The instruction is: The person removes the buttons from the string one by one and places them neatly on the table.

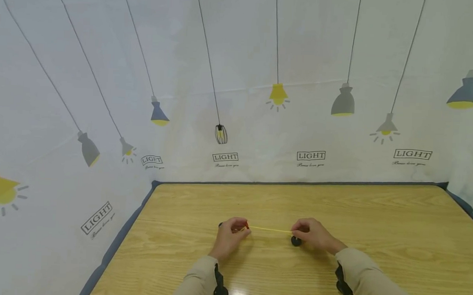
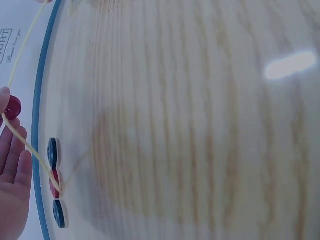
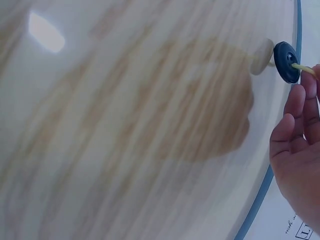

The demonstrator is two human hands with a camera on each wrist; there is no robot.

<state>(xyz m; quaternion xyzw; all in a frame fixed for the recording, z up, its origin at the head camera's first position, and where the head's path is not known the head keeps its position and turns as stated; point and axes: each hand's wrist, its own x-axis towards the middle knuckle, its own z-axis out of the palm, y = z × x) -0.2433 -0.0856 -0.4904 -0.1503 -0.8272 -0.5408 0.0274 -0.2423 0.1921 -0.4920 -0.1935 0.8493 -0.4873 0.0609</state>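
Observation:
My left hand [image 1: 230, 237] pinches a round red button [image 2: 14, 107] with a yellow string [image 1: 270, 229] running through it. The string stretches across to my right hand [image 1: 316, 234], whose thumb and fingers pinch its other stretch. Just below the right fingertips hangs a dark button [image 3: 286, 62], the string coming out of its holes. A pale beige button [image 3: 262, 57] sits right behind it. Under the left hand, the string's loose end trails down to a second red button [image 2: 55, 184], which lies in a row between two dark buttons [image 2: 52, 153] on the table.
The wood-grain table [image 1: 176, 259] has a dark blue edge [image 1: 298, 182] at its back and sides. Behind it hangs a white backdrop [image 1: 253, 122] printed with lamps. Black straps [image 1: 219, 283] circle both wrists over beige sleeves [image 1: 197, 280].

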